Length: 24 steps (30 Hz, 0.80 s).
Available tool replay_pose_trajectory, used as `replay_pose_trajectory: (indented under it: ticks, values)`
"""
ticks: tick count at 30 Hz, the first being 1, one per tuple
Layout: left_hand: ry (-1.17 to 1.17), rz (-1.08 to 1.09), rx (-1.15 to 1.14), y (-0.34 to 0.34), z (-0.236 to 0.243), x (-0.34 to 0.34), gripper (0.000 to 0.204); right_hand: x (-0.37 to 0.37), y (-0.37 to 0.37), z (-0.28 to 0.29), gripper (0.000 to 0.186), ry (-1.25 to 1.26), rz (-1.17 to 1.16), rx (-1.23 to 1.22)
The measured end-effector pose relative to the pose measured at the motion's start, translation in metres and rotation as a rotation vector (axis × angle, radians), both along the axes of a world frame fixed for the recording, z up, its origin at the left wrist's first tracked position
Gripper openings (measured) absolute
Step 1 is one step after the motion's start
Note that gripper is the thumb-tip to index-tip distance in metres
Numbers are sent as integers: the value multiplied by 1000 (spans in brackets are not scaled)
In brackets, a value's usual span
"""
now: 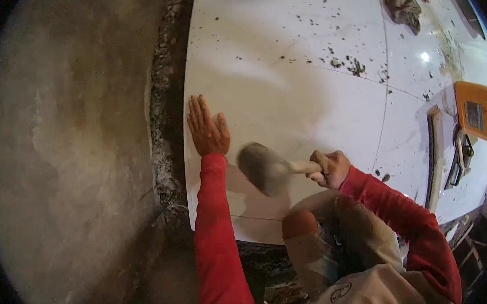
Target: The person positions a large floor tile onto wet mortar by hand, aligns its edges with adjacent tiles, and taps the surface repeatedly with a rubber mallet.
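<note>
My left hand [207, 126] lies flat with fingers outstretched on a large white tile [273, 98], near its left edge. My right hand [328, 168] grips the wooden handle of a mallet [265, 170], whose dark, bulky head is blurred and held over the tile to the right of my left hand. The tile joins others along thin seams, with dark crumbs scattered over the upper and right parts. My bent leg, with an orange patch at the knee [298, 223], rests at the lower edge of the tiles.
A bare concrete wall or floor [71, 137] borders a rubble strip [165, 101] on the left. To the right lie a long narrow bar [433, 154], an orange tool case [475, 96], hand tools [464, 154], a crumpled dark cloth or bag [403, 9] and a dark flat piece [464, 12].
</note>
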<state>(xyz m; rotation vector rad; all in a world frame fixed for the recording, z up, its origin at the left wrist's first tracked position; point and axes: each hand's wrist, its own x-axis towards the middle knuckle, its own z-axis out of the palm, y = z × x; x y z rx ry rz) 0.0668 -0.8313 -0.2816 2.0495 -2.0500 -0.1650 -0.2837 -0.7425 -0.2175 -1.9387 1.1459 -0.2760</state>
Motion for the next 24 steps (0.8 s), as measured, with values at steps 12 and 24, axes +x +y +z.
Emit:
replay_pose_trajectory:
  ticks: [12, 24]
  values:
    - [23, 37, 31, -7, -1, -6, 68, -43, 12, 7, 46, 88, -164, -32]
    - [-40, -17, -25, -3, -8, -1, 67, -57, 21, 17, 48, 42, -72, 61]
